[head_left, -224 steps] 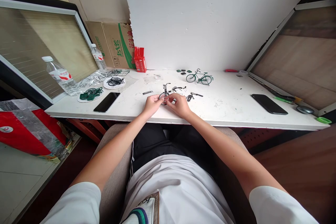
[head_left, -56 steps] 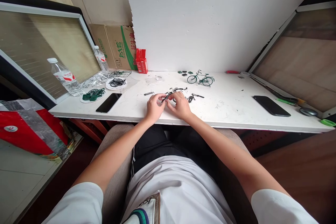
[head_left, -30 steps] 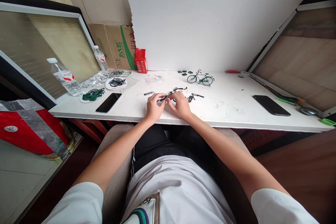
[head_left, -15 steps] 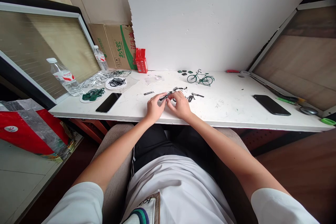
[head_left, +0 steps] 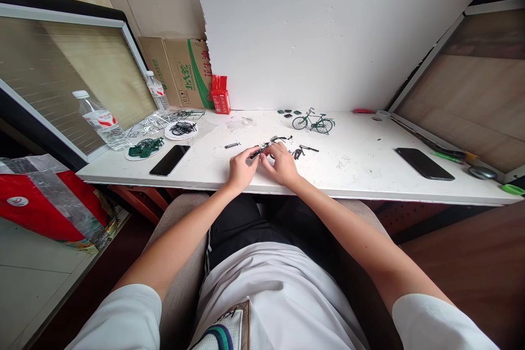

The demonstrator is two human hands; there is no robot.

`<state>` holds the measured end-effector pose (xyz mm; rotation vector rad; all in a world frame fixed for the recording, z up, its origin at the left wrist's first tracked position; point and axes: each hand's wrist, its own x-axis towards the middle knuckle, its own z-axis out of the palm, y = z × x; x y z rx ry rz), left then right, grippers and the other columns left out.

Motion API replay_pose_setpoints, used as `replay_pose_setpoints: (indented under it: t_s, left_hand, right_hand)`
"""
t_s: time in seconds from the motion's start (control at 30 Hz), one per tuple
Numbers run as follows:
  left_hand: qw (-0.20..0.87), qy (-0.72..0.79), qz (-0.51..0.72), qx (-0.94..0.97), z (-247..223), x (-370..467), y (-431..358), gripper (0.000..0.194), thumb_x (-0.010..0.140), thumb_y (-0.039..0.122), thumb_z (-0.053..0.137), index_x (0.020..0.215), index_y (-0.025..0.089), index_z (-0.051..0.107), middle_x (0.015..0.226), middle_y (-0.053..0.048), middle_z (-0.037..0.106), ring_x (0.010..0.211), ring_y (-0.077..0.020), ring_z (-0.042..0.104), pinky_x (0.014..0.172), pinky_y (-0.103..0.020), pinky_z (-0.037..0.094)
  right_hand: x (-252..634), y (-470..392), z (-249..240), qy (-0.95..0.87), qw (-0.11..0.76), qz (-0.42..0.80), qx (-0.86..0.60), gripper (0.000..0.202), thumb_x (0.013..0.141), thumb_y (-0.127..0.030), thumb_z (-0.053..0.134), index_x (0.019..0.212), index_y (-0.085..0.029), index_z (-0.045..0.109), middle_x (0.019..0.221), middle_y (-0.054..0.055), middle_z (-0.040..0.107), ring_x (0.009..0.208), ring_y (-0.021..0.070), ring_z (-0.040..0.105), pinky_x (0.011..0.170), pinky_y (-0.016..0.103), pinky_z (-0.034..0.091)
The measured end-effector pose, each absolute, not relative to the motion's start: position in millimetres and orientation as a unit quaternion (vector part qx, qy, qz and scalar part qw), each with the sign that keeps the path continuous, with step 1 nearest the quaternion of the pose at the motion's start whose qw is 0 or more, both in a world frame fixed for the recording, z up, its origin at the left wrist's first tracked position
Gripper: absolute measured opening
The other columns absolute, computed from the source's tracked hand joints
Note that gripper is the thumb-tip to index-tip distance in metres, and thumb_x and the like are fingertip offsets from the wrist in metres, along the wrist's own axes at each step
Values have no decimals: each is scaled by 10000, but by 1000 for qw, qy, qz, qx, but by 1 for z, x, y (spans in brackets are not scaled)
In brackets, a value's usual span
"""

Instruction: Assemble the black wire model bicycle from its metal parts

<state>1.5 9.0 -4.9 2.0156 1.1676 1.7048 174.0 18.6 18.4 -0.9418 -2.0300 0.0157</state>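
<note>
Near the table's front edge, my left hand (head_left: 242, 167) pinches a small dark slender part (head_left: 255, 153) between thumb and fingers. My right hand (head_left: 283, 164) is close beside it, fingers curled in a pinch at the part's right end. What the right fingertips hold is hidden. Just beyond the hands lie thin black pieces (head_left: 283, 138). To the right of my right hand are a small black piece (head_left: 297, 153) and a black stick-like piece (head_left: 309, 148). Behind them a small green model bicycle (head_left: 314, 122) stands upright.
On the left are a dark phone (head_left: 169, 160), dishes of green parts (head_left: 146, 147) and black parts (head_left: 182, 129), silvery frames (head_left: 148, 124) and a water bottle (head_left: 102, 120). A red box (head_left: 221, 96) stands behind. Another phone (head_left: 424, 163) lies on the right.
The slender part has shifted very slightly between my fingers. Both hands stay in nearly the same place, and the rest of the table looks the same.
</note>
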Motion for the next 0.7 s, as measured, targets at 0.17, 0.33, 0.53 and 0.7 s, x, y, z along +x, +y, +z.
replay_pose_setpoints:
  t_s: [0.17,0.33,0.53,0.7]
  left_hand:
    - [122,399,588,692,-6,1,10,276,960,252,693,1228,239,759,1187,-73,798,1098,-240,769,996,-397,631]
    - [121,397,587,695,-6,1,10,273,966,257,687,1228,238,760,1184,-80,799,1099,-242,770,985,-397,638]
    - [121,399,588,694,-5,2,9,270,960,263,697,1220,235,764,1179,-79,800,1088,-240,772,980,-397,637]
    - [123,399,586,694,-4,2,9,265,967,259,688,1220,229,762,1178,-80,801,1088,-238,771,973,-390,636]
  right_hand:
    - [174,19,18,-816,429,-4,-388,200,1069,-311,453,929,-240,577,886,86,642,912,273,549,713,389,434]
    - [174,20,17,-814,430,9,-390,229,1075,-363,464,919,-243,582,897,85,646,923,274,555,706,393,438]
    - [174,20,17,-816,425,-1,-391,269,1095,-338,397,921,-243,579,879,93,633,914,278,546,711,395,432]
    - [174,20,18,-817,425,4,-389,230,1081,-359,455,915,-241,563,891,84,634,918,272,551,698,385,429]
